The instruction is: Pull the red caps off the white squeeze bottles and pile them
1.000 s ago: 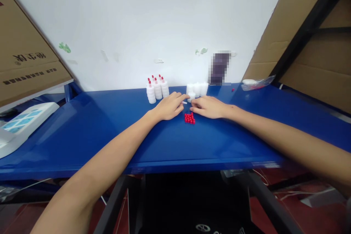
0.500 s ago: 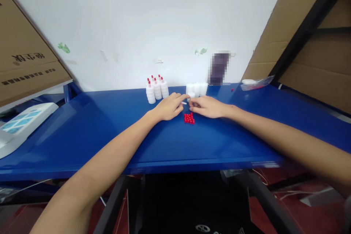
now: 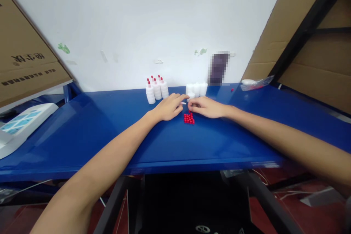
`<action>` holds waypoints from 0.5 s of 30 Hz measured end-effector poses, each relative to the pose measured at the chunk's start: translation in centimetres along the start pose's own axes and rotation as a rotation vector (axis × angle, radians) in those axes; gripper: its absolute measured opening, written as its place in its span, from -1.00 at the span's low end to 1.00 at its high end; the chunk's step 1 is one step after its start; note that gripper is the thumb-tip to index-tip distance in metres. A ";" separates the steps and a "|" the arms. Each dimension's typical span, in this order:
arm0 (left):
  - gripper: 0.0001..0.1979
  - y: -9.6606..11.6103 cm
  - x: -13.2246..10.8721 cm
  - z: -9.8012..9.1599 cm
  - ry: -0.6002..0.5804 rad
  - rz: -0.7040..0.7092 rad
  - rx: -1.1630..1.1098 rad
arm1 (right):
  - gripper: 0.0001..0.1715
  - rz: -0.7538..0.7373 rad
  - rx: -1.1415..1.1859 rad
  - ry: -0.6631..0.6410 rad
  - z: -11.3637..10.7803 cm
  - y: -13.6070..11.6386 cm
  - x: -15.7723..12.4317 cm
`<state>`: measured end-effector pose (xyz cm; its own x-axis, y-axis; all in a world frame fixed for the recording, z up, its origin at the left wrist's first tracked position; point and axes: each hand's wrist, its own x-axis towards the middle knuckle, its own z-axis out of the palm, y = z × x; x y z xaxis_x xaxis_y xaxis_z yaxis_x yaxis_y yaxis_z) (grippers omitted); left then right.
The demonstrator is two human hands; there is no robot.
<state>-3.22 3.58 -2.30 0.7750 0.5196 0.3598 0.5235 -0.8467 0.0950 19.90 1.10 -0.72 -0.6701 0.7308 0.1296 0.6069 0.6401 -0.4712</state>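
Note:
My left hand [image 3: 170, 107] is closed around a small white pointed nozzle [image 3: 183, 103], whose tip sticks out to the right. Its index finger reaches over to a short white bottle [image 3: 191, 95]. My right hand [image 3: 204, 107] is pinched at the fingertips, with a small red cap [image 3: 189, 111] showing at their lower edge. Just in front of both hands, a tight cluster of red caps [image 3: 189, 119] lies on the blue table [image 3: 170, 142]. What else the fingers may cover is hidden.
Several white bottles with red-capped tips [image 3: 157, 89] stand to the left of the hands. White bottles without tips [image 3: 199, 88] stand behind my right hand. A lone red cap [image 3: 232, 90] and a clear plastic bag [image 3: 257, 83] lie at the right, a white device [image 3: 27, 124] at the left.
A red cap now shows beneath my right fingertips, where none was visible before. My right hand has shifted very slightly left; my left hand stays in place.

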 end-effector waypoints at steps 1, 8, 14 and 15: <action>-0.56 0.0 0.0 0.0 0.001 -0.001 0.001 | -0.80 -0.003 0.015 -0.002 0.0 -0.2 0.0; -0.56 -0.1 0.0 0.0 0.000 -0.020 -0.003 | -0.85 0.008 0.107 -0.011 0.3 -0.9 0.2; -0.55 -0.3 0.0 0.2 0.001 -0.025 -0.007 | -0.85 0.028 0.116 -0.022 0.2 -0.9 0.2; -0.55 -0.3 0.0 0.2 0.003 -0.024 -0.008 | -0.85 0.027 0.122 -0.016 0.2 -0.9 0.2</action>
<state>-3.33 3.87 -2.51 0.7612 0.5397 0.3597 0.5392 -0.8348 0.1116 19.10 0.61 -0.47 -0.6619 0.7426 0.1019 0.5687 0.5862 -0.5770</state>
